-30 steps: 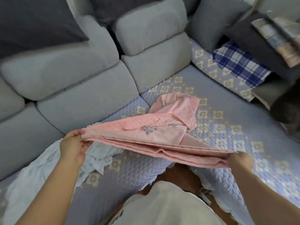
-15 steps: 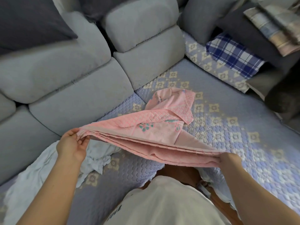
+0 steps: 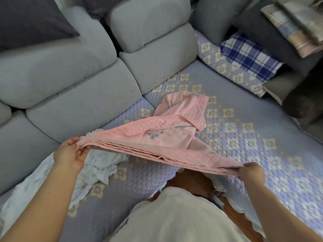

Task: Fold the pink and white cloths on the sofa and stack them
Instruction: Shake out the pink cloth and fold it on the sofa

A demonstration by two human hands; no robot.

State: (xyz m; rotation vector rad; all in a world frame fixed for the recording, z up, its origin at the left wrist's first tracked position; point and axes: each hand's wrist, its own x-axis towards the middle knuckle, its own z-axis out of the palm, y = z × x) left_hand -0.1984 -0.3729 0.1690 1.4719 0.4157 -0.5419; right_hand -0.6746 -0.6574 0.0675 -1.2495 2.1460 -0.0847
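A pink quilted cloth (image 3: 167,137) with teal flower prints is stretched in the air just above the sofa seat, its near edge layered in several folds. My left hand (image 3: 70,152) pinches its left end. At the right end, my right hand (image 3: 251,172) grips the bunched edge. The far part of the pink cloth lies crumpled on the seat near the sofa corner. A white ruffled cloth (image 3: 94,165) lies rumpled on the seat below my left hand, running off toward the lower left.
The seat is covered by a lilac quilted pad (image 3: 244,137). Grey back cushions (image 3: 87,95) line the left and rear. A blue plaid cloth (image 3: 248,55), dark cushions and striped folded fabrics (image 3: 293,27) sit at the upper right.
The pink cloth is drawn tauter between my hands, and its near edge has lifted slightly. Both hands keep their hold; the view has shifted a little.
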